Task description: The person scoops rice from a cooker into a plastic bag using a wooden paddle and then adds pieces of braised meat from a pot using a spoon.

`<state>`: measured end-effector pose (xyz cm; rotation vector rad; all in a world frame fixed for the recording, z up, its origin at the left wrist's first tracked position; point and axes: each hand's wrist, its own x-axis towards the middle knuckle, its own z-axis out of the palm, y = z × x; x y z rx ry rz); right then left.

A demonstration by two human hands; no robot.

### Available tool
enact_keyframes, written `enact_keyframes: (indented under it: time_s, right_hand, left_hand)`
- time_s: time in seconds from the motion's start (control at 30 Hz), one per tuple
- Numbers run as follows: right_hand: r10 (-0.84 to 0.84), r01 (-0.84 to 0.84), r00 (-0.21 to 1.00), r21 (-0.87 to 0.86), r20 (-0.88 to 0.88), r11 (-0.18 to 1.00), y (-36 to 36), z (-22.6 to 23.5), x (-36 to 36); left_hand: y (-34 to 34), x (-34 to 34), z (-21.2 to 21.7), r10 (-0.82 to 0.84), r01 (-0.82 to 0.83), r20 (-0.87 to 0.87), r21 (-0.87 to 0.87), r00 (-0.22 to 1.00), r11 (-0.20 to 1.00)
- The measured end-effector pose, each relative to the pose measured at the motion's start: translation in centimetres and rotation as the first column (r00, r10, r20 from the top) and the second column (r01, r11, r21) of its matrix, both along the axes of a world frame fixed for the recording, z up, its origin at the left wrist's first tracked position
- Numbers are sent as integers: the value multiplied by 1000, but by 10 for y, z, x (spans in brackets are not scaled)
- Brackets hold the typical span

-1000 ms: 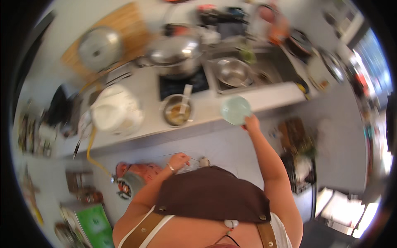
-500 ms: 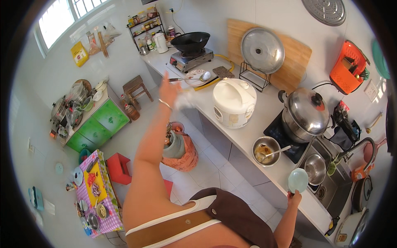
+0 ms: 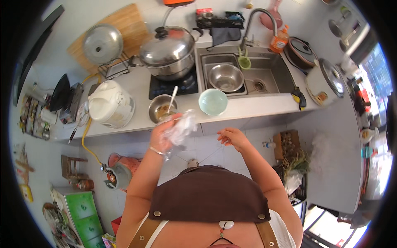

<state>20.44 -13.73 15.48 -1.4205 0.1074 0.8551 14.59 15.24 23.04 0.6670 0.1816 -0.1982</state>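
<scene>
Holding a crumpled clear plastic bag (image 3: 178, 129) in the left hand (image 3: 163, 134), the person stands at the counter edge (image 3: 264, 108) with the fingers closed around the bag's gathered top. The bag hangs just in front of the small metal bowl (image 3: 162, 108), which sits on the counter with a spoon (image 3: 172, 96) standing in it and some brownish content at its bottom. The right hand (image 3: 232, 136) hovers below and to the right of that bowl, short of the counter, fingers loosely spread and gripping nothing. A pale green bowl (image 3: 213, 101) rests just right of the metal bowl, near the counter's front edge; it looks empty. Behind the metal bowl a large lidded steel pot (image 3: 168, 51) sits on the dark cooktop, a white rice cooker (image 3: 111, 103) stands to its left, and a steel basin (image 3: 225, 77) lies in the sink to its right.

The step in hand appears to be bringing the bag to the two bowls. What the bag contains cannot be told. The next move would likely call for the free right hand to steady or open the bag, keeping its mouth over a bowl so nothing spills onto the counter.
</scene>
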Motion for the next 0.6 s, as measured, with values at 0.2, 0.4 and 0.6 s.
enact_keyframes:
  time_s: [0.2,0.4,0.6]
  right_hand:
    - [-359,349,932,371,-44,861,-17,22,-34]
    - [-569,503,822,480,-9,719,-20,55,-60]
    - [-712,629,699,417,67,656,-21,57,-64]
  left_hand:
    - [-98,37,8,-312,284,-122,-200,942,938]
    - [-113,37,-16,-350,345,-62,-76,935,936]
    - [-104,32,-11,-420,380,-139,-245,897,892]
